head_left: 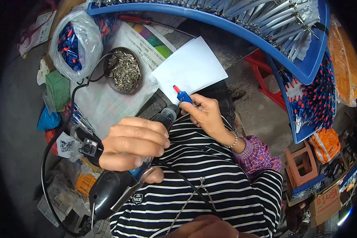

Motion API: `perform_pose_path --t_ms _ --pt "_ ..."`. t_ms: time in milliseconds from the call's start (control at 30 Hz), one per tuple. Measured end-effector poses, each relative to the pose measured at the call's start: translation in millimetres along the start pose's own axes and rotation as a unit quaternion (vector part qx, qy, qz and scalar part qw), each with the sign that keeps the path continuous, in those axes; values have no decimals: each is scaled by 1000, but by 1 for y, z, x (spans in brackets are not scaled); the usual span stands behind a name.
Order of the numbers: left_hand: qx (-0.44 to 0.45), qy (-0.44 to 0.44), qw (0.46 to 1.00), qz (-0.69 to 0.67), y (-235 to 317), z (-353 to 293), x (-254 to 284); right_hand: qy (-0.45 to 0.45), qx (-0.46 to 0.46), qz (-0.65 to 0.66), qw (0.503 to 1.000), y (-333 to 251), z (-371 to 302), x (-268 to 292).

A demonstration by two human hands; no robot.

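My left hand is wrapped round a black electric screwdriver, whose metal lever lies beside the thumb. The tool's front collar points up and right, close to my right hand. Between thumb and fingers, that hand pinches a small blue plastic piece with a red tip. The driver's nose is right beside this piece; whether its bit touches a screw there cannot be made out. Beyond them lies a white sheet of paper. A round bowl of small metal screws stands to the left.
A clear bag of blue-and-red pieces stands far left, above a green box. A blue tray of metal parts spans the far side. Another blue tray of finished-looking pieces sits right, near a red stool. A black cable loops left.
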State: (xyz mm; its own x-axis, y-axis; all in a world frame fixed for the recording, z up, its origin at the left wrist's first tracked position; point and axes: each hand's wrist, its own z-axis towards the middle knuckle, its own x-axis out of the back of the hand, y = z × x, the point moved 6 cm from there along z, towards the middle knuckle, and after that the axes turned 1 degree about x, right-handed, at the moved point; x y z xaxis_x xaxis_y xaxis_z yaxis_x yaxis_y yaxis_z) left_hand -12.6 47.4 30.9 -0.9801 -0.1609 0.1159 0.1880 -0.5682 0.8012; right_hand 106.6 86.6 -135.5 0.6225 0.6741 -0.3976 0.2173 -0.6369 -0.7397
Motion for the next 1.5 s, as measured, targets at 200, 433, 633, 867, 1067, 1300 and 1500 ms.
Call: perform_pose_path --t_ms 200,433,633,867,1067,1300,1500 --pt "-6 62 998 -24 6 -2 3 -3 10 7 1000 -2 0 -2" --pt "43 16 998 -41 0 6 3 6 56 -21 998 -1 1 -2" --pt "24 24 999 -42 3 6 1 0 33 -13 999 -5 0 0" --pt "33 36 998 -29 2 6 2 -5 28 0 1000 -4 0 -3" --pt "37 10 999 -11 2 13 -16 16 78 -39 996 -3 0 -2" --pt "32 25 999 3 2 8 -19 28 78 -32 996 -1 0 -4" --pt "28 20 999 13 1 9 -20 31 74 -17 997 3 -1 -3"
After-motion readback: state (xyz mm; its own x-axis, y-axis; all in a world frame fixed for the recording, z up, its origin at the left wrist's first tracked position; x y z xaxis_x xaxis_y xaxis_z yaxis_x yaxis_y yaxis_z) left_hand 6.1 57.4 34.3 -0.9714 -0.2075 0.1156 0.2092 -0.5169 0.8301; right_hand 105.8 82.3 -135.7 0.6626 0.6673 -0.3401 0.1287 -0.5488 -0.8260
